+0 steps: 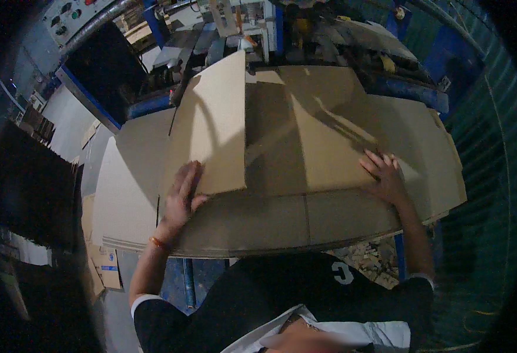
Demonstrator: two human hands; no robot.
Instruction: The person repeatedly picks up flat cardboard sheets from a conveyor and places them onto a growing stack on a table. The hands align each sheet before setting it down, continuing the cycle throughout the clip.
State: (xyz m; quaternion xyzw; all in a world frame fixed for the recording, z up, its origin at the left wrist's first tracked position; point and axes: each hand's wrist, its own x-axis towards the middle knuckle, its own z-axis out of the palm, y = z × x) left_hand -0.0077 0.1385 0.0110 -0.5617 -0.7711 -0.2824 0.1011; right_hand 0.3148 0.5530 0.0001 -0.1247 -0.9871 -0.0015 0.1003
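A brown cardboard blank (335, 135) lies on a wide stack of cardboard sheets (258, 220) in front of me. At the left, a pale panel (220, 129) of the blank is folded up and inward, throwing a shadow across the middle. My left hand (183, 194) touches this panel near its lower left corner, its fingers stretched out and the thumb apart. On the right part of the blank, close to its near edge, rests my right hand (383, 177). Its fingers are spread and hold nothing.
Machinery with blue frames (147, 106) stands beyond the stack, and a control panel (76, 20) is at the upper left. A dark stack (32, 182) rises at the left. Cardboard scraps (373, 259) lie below the stack's near edge. A green corrugated wall (488, 176) borders the right.
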